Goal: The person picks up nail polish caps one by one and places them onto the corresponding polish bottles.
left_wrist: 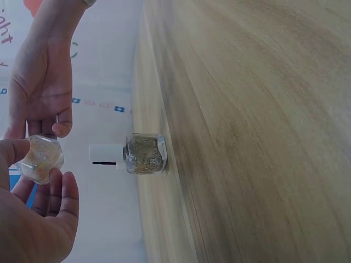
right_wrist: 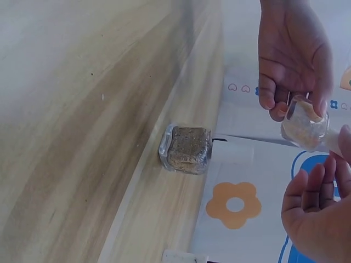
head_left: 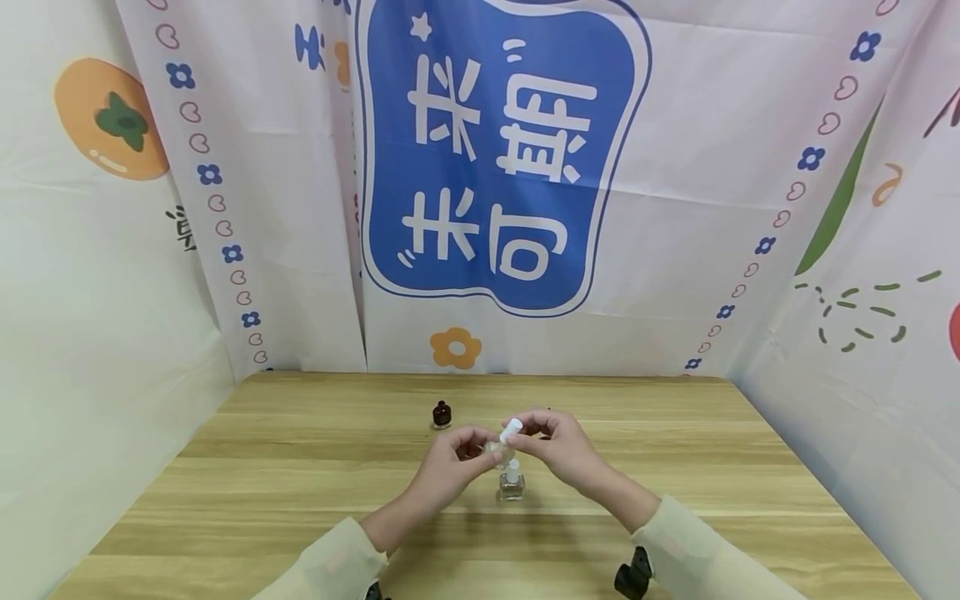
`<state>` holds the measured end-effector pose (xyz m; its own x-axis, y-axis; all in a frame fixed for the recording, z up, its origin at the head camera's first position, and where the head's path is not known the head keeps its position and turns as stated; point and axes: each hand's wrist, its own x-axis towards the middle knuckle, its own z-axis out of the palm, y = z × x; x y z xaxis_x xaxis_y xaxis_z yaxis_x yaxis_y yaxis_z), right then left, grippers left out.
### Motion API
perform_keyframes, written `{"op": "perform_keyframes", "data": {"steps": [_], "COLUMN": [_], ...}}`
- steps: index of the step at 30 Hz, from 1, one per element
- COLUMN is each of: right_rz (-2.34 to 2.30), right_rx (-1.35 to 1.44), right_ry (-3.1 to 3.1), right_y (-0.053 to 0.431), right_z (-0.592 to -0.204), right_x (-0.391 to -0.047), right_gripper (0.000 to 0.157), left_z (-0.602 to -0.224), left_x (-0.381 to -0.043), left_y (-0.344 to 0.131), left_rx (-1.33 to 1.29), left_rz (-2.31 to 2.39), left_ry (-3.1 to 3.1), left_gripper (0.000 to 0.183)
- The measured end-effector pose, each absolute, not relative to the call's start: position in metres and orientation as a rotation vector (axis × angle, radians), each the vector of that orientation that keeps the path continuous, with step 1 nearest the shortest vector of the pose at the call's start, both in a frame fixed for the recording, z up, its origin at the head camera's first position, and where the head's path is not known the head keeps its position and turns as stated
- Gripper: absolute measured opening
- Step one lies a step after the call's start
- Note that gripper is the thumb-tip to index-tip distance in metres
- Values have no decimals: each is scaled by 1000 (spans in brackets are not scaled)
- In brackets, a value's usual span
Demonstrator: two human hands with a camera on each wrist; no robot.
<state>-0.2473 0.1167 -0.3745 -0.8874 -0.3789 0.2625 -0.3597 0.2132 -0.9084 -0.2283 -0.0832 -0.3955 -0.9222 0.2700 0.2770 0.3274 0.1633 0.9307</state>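
Observation:
A clear faceted nail polish bottle (head_left: 497, 454) with pale contents is held in the air, tilted, between both hands. My left hand (head_left: 448, 467) grips its glass body with thumb and fingers. The white cap (head_left: 512, 430) is pinched by my right hand (head_left: 561, 450); in the right wrist view the cap (right_wrist: 333, 140) meets the bottle's neck. Just below the hands, a square nail polish bottle (head_left: 512, 489) with glittery gold-brown contents and a white cap stands upright on the table. In the left wrist view this standing bottle (left_wrist: 145, 153) is apart from both hands.
A small dark brown bottle (head_left: 442, 415) stands farther back, left of centre on the wooden table (head_left: 300, 467). A tiny dark thing (head_left: 549, 409) shows behind the right hand. Printed cloth (head_left: 675, 208) hangs behind the table and at both sides.

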Motion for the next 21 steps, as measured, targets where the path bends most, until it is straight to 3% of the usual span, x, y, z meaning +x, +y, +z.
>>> {"op": "perform_keyframes", "data": {"steps": [21], "right_rz": [-1902], "right_rx": [-569], "right_ry": [2470], "right_y": [109], "right_z": [-381], "right_x": [-244], "right_gripper": [22], "left_z": [-367], "left_x": [-208], "left_y": [-78], "left_rx": [-638], "left_rz": [-1898], "left_ry": [-2357], "left_gripper": [16]}}
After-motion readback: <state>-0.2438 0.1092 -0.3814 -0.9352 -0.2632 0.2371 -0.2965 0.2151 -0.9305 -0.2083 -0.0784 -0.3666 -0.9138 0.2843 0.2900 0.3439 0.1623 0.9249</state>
